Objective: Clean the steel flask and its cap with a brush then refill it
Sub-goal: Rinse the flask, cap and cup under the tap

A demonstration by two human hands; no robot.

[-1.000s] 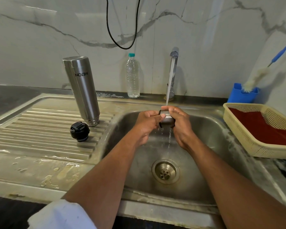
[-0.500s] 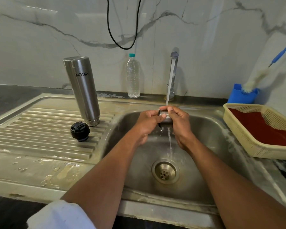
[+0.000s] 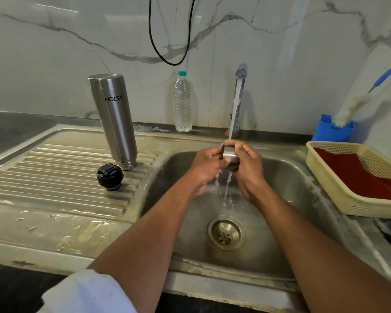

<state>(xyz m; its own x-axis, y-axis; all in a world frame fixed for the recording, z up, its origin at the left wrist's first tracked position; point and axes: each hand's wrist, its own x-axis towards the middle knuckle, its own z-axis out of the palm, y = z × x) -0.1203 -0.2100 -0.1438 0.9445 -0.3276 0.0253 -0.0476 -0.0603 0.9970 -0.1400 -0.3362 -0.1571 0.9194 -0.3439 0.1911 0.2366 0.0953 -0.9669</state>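
The steel flask (image 3: 113, 118) stands upside down on the ribbed drainboard, its lettering inverted. Its black inner stopper (image 3: 110, 176) lies just in front of it. Over the sink basin (image 3: 289, 177), my left hand (image 3: 209, 168) and my right hand (image 3: 248, 170) together hold the steel outer cap (image 3: 230, 155) under the running stream from the tap (image 3: 239, 98). Fingers of both hands curl round the cap and hide most of it. Water spills off it toward the drain (image 3: 226, 233). The blue-handled bottle brush (image 3: 357, 102) leans in a blue holder (image 3: 333, 129) at the right.
A clear plastic water bottle (image 3: 182, 102) stands against the marble wall behind the sink. A cream plastic basket (image 3: 339, 195) with a red cloth sits on the right counter. A black cable (image 3: 167, 41) hangs on the wall. The drainboard is wet.
Both hands have turned the cap a little under the stream, so more of its steel side shows. The flask and stopper have not moved.
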